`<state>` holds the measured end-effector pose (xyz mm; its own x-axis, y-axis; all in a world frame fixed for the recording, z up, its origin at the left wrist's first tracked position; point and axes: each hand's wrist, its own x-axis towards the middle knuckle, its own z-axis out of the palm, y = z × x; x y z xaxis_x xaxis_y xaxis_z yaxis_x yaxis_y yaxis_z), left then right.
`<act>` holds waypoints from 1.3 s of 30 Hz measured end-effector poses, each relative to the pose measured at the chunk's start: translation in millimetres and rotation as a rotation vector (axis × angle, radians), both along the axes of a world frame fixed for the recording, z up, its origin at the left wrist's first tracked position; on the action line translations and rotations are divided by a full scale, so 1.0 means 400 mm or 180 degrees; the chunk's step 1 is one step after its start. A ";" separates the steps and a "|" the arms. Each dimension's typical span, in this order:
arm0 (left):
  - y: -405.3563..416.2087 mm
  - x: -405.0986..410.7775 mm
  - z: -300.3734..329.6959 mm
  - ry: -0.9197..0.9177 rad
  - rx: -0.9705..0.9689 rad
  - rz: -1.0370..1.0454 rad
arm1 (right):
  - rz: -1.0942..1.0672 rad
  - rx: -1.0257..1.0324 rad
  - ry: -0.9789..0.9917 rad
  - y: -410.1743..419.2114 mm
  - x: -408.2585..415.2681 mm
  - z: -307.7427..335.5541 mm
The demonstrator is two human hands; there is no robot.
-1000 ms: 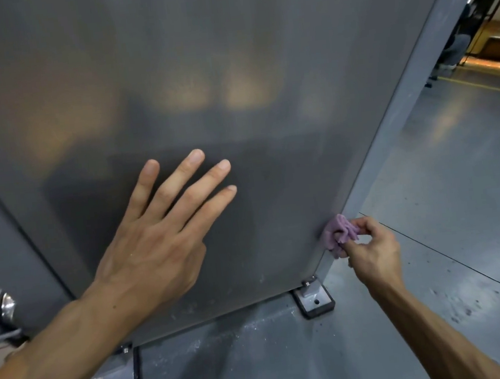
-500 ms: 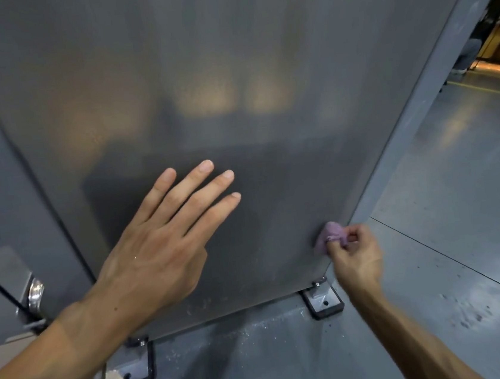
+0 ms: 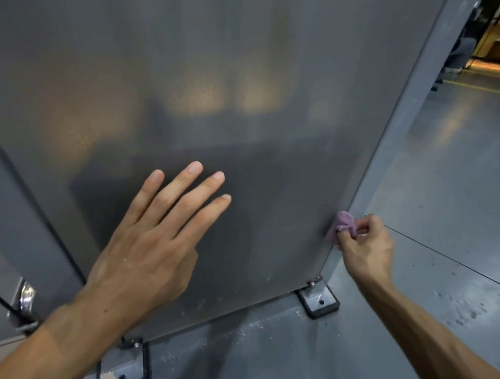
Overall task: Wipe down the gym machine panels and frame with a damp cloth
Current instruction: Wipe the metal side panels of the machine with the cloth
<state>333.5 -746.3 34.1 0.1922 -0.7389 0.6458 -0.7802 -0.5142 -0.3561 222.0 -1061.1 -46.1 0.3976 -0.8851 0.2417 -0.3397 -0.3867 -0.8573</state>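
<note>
A large dark grey translucent panel (image 3: 199, 86) of the gym machine fills most of the view. My left hand (image 3: 152, 247) lies flat on its lower part with fingers straight and spread. My right hand (image 3: 366, 246) pinches a small bunched purple cloth (image 3: 344, 225) and holds it against the panel's lower right edge, where the panel meets the grey frame post (image 3: 411, 86).
Two black bolted foot plates (image 3: 319, 301) (image 3: 120, 377) hold the machine to the grey floor (image 3: 449, 229). A grey frame member with a chrome fitting (image 3: 24, 297) and black cable stands at the left. Other equipment and a seated person show far right.
The cloth and my right hand have shifted slightly down and left along the panel's right edge. My left hand stays flat on the panel; the camera has moved a little.
</note>
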 end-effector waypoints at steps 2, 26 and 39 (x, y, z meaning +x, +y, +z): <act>-0.004 -0.002 0.001 0.0024 -0.0008 0.0016 | 0.0376 0.0002 -0.0284 0.079 0.013 -0.013; 0.076 0.014 -0.008 0.0260 0.0085 -0.0130 | 0.1389 -0.0171 -0.0445 0.333 0.101 -0.033; 0.264 0.036 -0.079 0.0199 0.0060 -0.0027 | 0.0497 -0.0296 -0.0094 0.129 0.021 -0.007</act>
<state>347.9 -640.5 2.4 0.2255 -0.7526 0.6186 -0.8055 -0.5012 -0.3162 230.4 -1009.6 -49.1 0.5200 -0.7864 0.3334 -0.2445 -0.5110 -0.8241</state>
